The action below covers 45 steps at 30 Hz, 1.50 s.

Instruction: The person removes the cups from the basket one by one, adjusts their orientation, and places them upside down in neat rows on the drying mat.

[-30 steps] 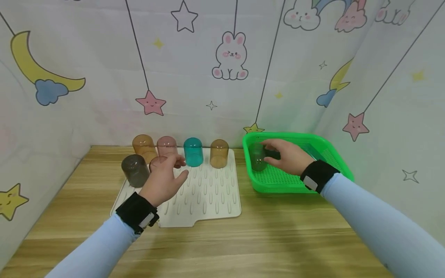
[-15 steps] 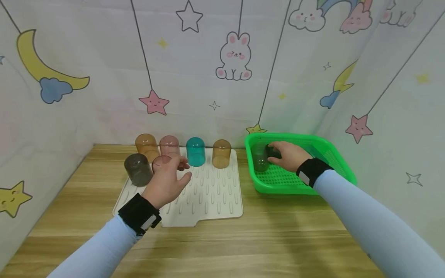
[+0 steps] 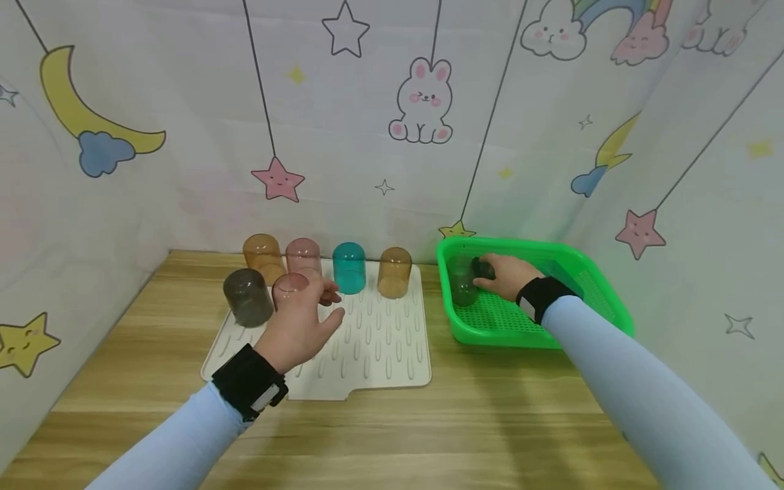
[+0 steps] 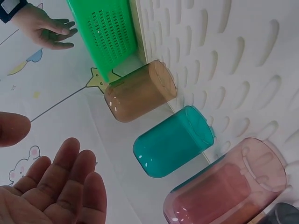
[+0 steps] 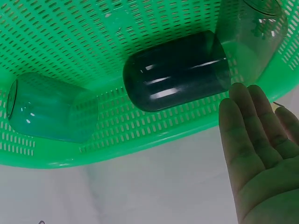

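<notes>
Over the green basket [image 3: 462,335], my right hand [image 3: 511,278] reaches in, with its fingertips at a dark cup [image 5: 177,70] lying on its side. In the right wrist view its fingers [image 5: 240,133] are straight, close to the cup's rim end; I cannot tell if they touch. A clear cup [image 5: 254,42] and a teal cup [image 5: 51,107] lie in the basket too. My left hand [image 3: 300,327] hovers with relaxed fingers above a white ribbed drying mat [image 3: 380,347], partly hiding a pink cup [image 3: 288,286]. Nothing is in its palm [image 4: 56,191].
Upside down along the mat's back stand an orange cup [image 3: 263,257], another pink cup [image 3: 303,255], a blue-teal cup [image 3: 349,269] and an amber cup [image 3: 395,273]. A grey cup [image 3: 248,297] stands at the mat's left. Patterned cloth [image 3: 367,136] closes off the back and sides.
The right hand has sunk a little deeper into the basket, its fingertips shifting from near the clear cup to the dark cup. The left hand has stayed almost still; the head view has turned slightly.
</notes>
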Available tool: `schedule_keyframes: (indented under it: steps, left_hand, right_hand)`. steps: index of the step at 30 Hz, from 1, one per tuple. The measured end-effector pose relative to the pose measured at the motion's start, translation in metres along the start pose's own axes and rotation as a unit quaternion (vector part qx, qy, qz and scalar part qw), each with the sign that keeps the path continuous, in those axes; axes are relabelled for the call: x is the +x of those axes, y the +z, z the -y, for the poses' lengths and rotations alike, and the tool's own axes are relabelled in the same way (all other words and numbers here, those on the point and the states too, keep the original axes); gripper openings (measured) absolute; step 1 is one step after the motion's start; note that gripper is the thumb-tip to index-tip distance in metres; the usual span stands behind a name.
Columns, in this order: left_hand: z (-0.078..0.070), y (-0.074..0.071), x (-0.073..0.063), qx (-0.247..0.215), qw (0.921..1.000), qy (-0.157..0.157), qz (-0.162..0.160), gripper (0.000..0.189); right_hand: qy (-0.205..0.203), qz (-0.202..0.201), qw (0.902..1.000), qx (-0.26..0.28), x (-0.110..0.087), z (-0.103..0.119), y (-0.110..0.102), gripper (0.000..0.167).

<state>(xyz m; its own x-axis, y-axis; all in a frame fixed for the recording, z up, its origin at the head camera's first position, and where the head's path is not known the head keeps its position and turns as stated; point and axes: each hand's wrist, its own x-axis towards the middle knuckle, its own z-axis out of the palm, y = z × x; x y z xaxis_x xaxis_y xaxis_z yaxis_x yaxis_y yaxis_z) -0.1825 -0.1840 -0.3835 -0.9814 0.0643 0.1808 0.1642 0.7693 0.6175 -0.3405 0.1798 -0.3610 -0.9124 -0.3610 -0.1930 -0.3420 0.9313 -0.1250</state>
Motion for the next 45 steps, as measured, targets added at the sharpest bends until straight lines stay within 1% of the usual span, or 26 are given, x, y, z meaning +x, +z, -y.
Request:
schedule_keyframes:
  steps: [8,13,17,23,30,35,40,45]
  left_hand:
    - [0.002,-0.002,-0.004,-0.008,0.9999,0.01,-0.006,0.036]
    - [0.003,-0.001,-0.004,-0.014,0.9997,0.017,-0.01,0.036]
    - [0.003,-0.001,-0.005,-0.01,0.9998,0.013,-0.009,0.038]
    - [0.004,-0.001,-0.006,-0.005,0.9997,0.016,-0.016,0.038]
    - [0.003,-0.001,-0.008,-0.01,0.9998,0.013,-0.011,0.039]
    - [0.004,-0.002,-0.009,-0.012,0.9998,0.012,-0.005,0.038]
    - [0.005,-0.003,-0.009,-0.02,0.9998,0.003,0.001,0.039]
    - [0.006,-0.003,-0.009,-0.018,0.9998,-0.002,0.002,0.039]
  right_hand:
    - [0.01,0.018,0.9995,-0.025,0.019,-0.004,0.011,0.073]
    - [0.022,0.033,0.9986,-0.036,0.025,-0.002,0.015,0.077]
    - [0.027,0.039,0.9982,-0.038,0.029,0.0,0.018,0.078]
    - [0.042,0.053,0.9968,-0.041,0.034,0.006,0.02,0.081]
    - [0.056,0.069,0.9951,-0.044,0.039,0.006,0.024,0.084]
    - [0.062,0.07,0.9948,-0.04,0.042,0.006,0.027,0.085]
    - [0.066,0.07,0.9947,-0.037,0.047,0.004,0.033,0.087]
    - [0.063,0.072,0.995,-0.031,0.052,0.002,0.038,0.09]
